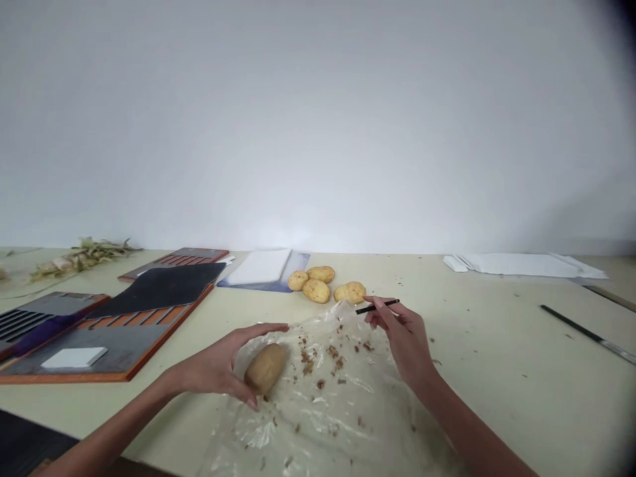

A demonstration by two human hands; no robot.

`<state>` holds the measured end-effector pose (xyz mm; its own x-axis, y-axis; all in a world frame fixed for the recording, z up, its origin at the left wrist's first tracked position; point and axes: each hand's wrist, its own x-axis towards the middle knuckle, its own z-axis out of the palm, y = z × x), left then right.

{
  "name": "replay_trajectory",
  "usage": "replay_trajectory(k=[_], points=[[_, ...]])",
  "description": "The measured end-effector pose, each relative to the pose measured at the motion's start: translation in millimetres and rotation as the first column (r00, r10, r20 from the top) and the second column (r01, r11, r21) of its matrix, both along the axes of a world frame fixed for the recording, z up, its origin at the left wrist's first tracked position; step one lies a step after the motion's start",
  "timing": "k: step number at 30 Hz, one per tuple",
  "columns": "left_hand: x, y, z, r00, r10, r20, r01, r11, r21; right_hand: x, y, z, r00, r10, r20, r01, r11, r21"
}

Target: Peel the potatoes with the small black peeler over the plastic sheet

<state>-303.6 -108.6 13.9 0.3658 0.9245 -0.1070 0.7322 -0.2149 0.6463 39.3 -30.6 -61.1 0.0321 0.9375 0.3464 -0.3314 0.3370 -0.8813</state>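
Observation:
A brown potato (266, 368) lies on a crinkled clear plastic sheet (342, 417) scattered with brown peel bits. My left hand (223, 364) curves around the potato's left side, its thumb and fingers spread wide apart. Above the sheet's right part, my right hand (402, 334) pinches a short black stick-like tool (377, 307), whose tip points left. Several yellowish potatoes sit just beyond the sheet, one of them (350, 292) nearest the tool.
Wooden-edged boards with slots (173, 324) stand at the left, partly under a black sheet (159, 289). Dried plants (84, 255) lie far left. Behind the potatoes is a white pad (258, 266). White papers (531, 265) and a dark rod (586, 332) are at the right.

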Motion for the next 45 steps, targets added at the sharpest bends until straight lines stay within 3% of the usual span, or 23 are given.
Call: replay_trajectory(k=[8,14,19,22,26,28,30,32,37,40,45], points=[[15,6,-31.5,0.993,-0.118,0.002,0.118,0.99,0.078,47,27,16.0,0.996,-0.063,-0.059,0.065,0.997,0.04],[8,5,-44.6,0.996,-0.072,0.058,0.064,0.99,0.127,63,41,1.4,0.999,-0.032,-0.033,0.03,0.998,-0.064],[7,7,-41.7,0.99,-0.097,0.105,0.084,0.988,0.127,61,41,-10.7,0.996,0.08,-0.036,-0.083,0.989,-0.121],[6,19,-31.7,0.969,-0.169,0.183,0.154,0.984,0.094,67,42,-11.4,0.99,0.134,-0.045,-0.139,0.981,-0.139],[4,43,-10.9,0.902,-0.253,0.349,0.233,0.968,0.098,83,46,-9.4,0.987,0.15,-0.059,-0.159,0.971,-0.179],[7,52,-7.2,0.849,-0.298,0.436,0.276,0.954,0.115,91,47,-8.4,0.987,0.145,-0.072,-0.156,0.967,-0.201],[16,56,-13.6,0.78,-0.338,0.527,0.315,0.939,0.136,98,48,-8.5,0.986,0.143,-0.086,-0.159,0.962,-0.224],[27,57,-28.8,0.719,-0.364,0.592,0.359,0.924,0.131,102,48,-10.3,0.984,0.149,-0.095,-0.169,0.954,-0.248],[48,54,-67.5,0.65,-0.347,0.676,0.406,0.911,0.078,99,52,-20.7,0.979,0.186,-0.085,-0.203,0.933,-0.297],[46,55,-72.1,0.637,-0.314,0.704,0.382,0.922,0.065,94,57,-26.6,0.978,0.192,-0.087,-0.21,0.93,-0.3],[38,59,-64.6,0.643,-0.236,0.729,0.298,0.953,0.045,92,62,-29.6,0.977,0.172,-0.123,-0.202,0.932,-0.302]])
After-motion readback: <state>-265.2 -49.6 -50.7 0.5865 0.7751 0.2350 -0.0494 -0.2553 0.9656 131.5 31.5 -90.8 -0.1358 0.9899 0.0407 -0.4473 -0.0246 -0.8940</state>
